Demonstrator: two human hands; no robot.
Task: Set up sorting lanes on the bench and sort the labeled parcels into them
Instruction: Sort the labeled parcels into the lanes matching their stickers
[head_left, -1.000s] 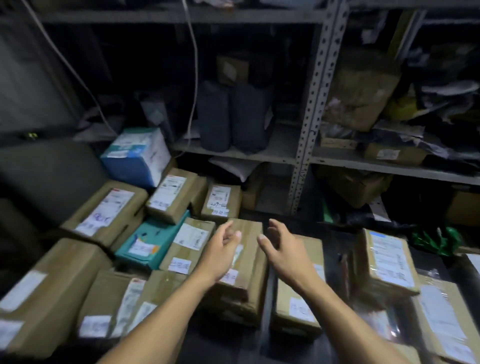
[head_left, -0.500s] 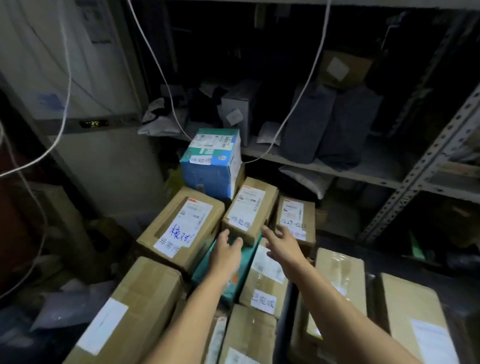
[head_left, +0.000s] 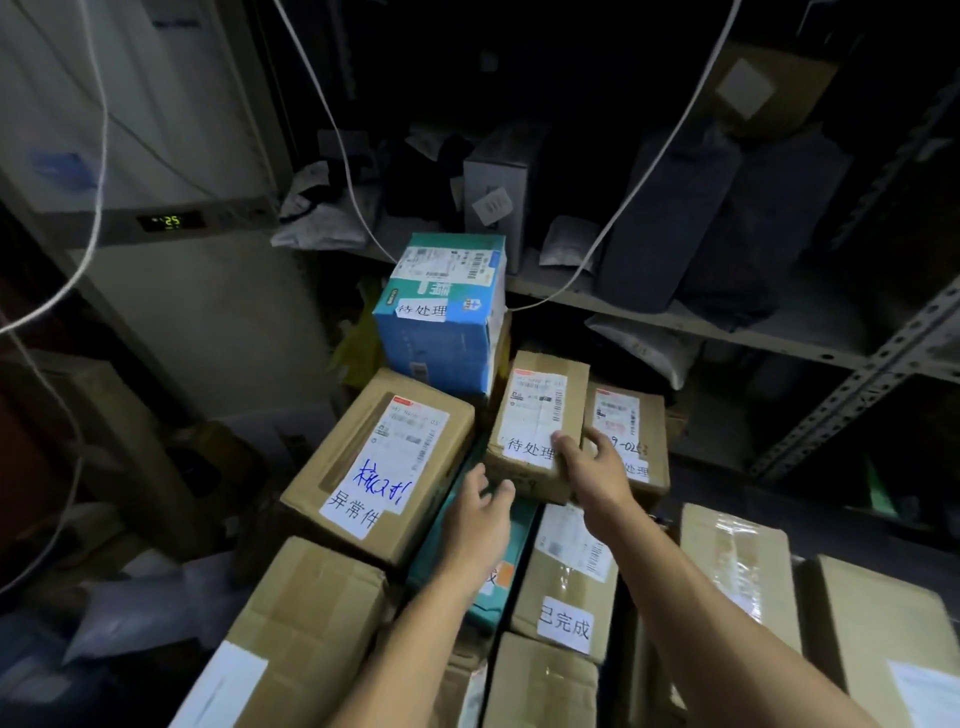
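Right hand (head_left: 592, 470): mine, reaching forward; fingers spread and lying over the near right corner of the small brown parcel (head_left: 537, 423), thumb on its white label. Whether the fingers curl round the edge I cannot tell.
Left hand (head_left: 480, 514): mine, fingers loosely extended, holding nothing, tips at the near face of the same parcel, above the teal parcel (head_left: 519, 525).
Small brown parcel: middle of the far row, tilted up toward me, its near label reading 待处理.
Neighbouring brown parcel (head_left: 626, 431): just beside it on the right, touching; its handwritten label is partly hidden by my right hand.
Blue carton (head_left: 444, 317): far left of the pile, upright, labelled 待处理, standing behind the others.
Large brown parcel (head_left: 382, 462): left of my hands, tilted, blue handwriting and a 异常件 label on top.
Parcel marked 已完成 (head_left: 566, 587): near row, between my forearms.
Plain brown boxes (head_left: 743, 566): near right, partly taped.
Metal shelf (head_left: 691, 322): behind the pile, carrying dark grey bags (head_left: 670, 228).
White cables (head_left: 332, 119): hanging across the shelf front.
Green digital display (head_left: 169, 222): on the appliance at far left.
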